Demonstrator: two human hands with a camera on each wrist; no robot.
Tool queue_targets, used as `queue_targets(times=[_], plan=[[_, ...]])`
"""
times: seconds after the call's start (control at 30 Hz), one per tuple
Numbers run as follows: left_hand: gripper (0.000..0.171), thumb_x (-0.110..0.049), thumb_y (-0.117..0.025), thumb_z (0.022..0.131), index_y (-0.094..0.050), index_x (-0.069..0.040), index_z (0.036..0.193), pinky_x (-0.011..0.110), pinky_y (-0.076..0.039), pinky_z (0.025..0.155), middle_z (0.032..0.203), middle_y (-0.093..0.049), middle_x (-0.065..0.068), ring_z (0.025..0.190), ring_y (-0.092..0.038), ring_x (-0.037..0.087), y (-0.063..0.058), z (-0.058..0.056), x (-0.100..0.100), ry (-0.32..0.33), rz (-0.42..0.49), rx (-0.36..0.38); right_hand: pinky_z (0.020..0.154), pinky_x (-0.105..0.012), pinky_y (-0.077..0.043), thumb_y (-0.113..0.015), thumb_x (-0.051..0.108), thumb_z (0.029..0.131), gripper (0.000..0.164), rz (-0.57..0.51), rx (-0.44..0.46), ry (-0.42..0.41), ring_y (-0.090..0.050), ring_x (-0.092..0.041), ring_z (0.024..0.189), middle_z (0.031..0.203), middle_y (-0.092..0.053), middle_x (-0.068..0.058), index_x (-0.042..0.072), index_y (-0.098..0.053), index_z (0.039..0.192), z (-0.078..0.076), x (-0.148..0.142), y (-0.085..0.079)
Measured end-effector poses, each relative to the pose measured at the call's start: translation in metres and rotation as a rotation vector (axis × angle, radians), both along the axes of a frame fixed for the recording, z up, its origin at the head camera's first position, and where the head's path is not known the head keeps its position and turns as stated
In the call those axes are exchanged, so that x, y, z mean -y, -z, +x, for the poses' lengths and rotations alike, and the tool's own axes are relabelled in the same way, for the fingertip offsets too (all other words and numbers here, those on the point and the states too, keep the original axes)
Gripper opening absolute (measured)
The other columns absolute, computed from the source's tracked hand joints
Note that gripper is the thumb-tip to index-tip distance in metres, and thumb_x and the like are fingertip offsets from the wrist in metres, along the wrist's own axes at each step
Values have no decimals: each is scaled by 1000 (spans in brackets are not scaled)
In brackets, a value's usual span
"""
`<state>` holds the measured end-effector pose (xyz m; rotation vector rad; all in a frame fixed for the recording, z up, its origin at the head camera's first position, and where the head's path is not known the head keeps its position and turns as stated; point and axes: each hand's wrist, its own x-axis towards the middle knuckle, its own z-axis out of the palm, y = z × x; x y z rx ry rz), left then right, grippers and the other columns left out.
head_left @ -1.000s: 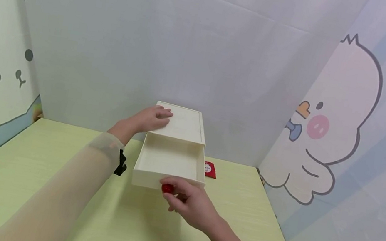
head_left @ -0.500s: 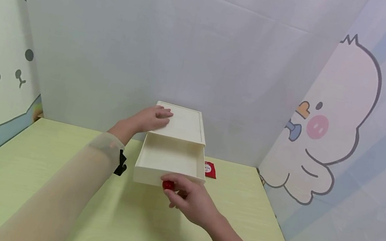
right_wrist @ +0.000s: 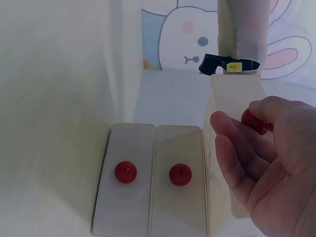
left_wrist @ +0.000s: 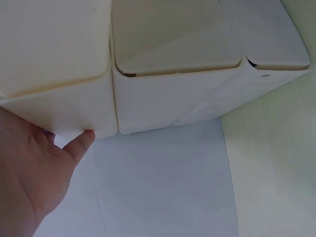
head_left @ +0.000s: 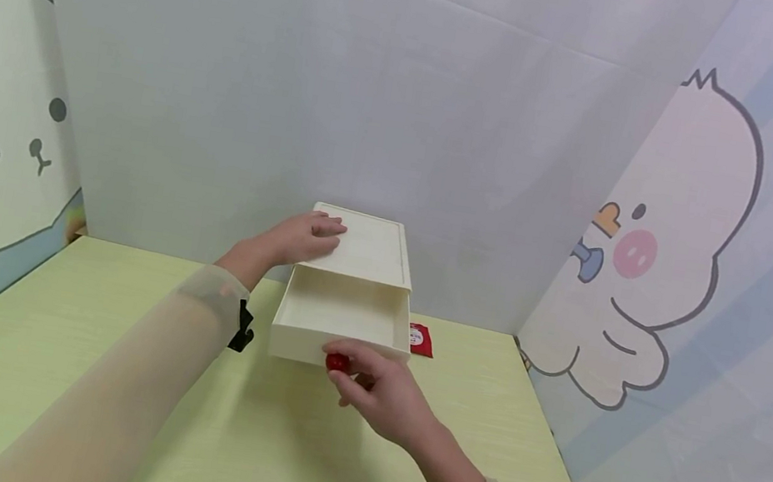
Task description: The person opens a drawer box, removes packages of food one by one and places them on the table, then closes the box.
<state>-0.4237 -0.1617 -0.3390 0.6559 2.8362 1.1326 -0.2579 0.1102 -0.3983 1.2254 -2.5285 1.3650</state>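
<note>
A small white drawer cabinet [head_left: 374, 247] stands against the back curtain with its top drawer [head_left: 300, 344] partly pulled out, the drawer's inner floor showing. My left hand [head_left: 299, 236] rests on the cabinet's top with the fingers fairly straight; in the left wrist view, the left hand [left_wrist: 39, 168] lies along the cabinet's edge. At the drawer's front, my right hand [head_left: 388, 397] pinches its round red knob [head_left: 338, 362] between thumb and fingers. The right wrist view has two lower drawers pushed in, one with a red knob [right_wrist: 125, 172], the other with a similar knob [right_wrist: 180, 174].
A red packet [head_left: 421, 339] with a white label lies on the pale yellow-green table [head_left: 479, 424], just right of the cabinet. A grey curtain [head_left: 410, 93] hangs close behind. Cartoon-printed curtains [head_left: 686, 263] flank the table on both sides.
My right hand has pushed the top drawer a little way into the cabinet, moving away from me with the knob. The left hand has stayed in place on the cabinet.
</note>
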Motion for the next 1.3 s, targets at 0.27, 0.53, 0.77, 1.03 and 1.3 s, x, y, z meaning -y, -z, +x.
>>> queue_targets(times=[0.27, 0.53, 0.77, 1.03, 1.3], plan=[[58, -41, -43, 115, -48, -17, 168, 62, -15, 139, 182, -31, 3, 174, -11, 32, 0, -1, 0, 2, -6, -7, 67, -26, -66, -72, 6, 106, 32, -4, -23, 4, -74, -10, 69, 113, -77, -11, 12, -72, 138, -4, 2, 0], [58, -41, -43, 115, -48, -18, 168, 63, -15, 139, 183, -31, 3, 174, -10, 32, 1, -1, 1, -1, -5, -6, 68, -26, -66, -72, 6, 106, 32, -4, -23, 2, -74, -10, 70, 114, -78, -13, 11, -73, 137, -7, 2, 0], [58, -41, -43, 115, -48, -18, 168, 62, -15, 139, 182, -32, 2, 174, -11, 32, 1, 0, 1, -3, -1, -12, 68, -26, -65, -72, 10, 107, 32, 20, -40, 2, -75, -6, 71, 121, -78, -12, 12, -73, 139, -10, 1, -1], [58, -42, -42, 115, -47, -19, 168, 63, -15, 139, 182, -31, 2, 174, -10, 32, 3, -2, 1, -2, -3, -11, 69, -26, -66, -70, 12, 109, 33, 26, -39, -18, -77, -12, 71, 126, -78, -18, 10, -73, 141, -11, 0, -2], [58, -42, -42, 115, -47, -19, 169, 63, -15, 138, 183, -30, 1, 174, -9, 31, 3, -2, 2, 2, -3, -8, 67, -25, -64, -68, 15, 110, 34, 68, -36, 26, -77, -13, 73, 123, -79, -9, 14, -72, 144, -12, 0, -3]])
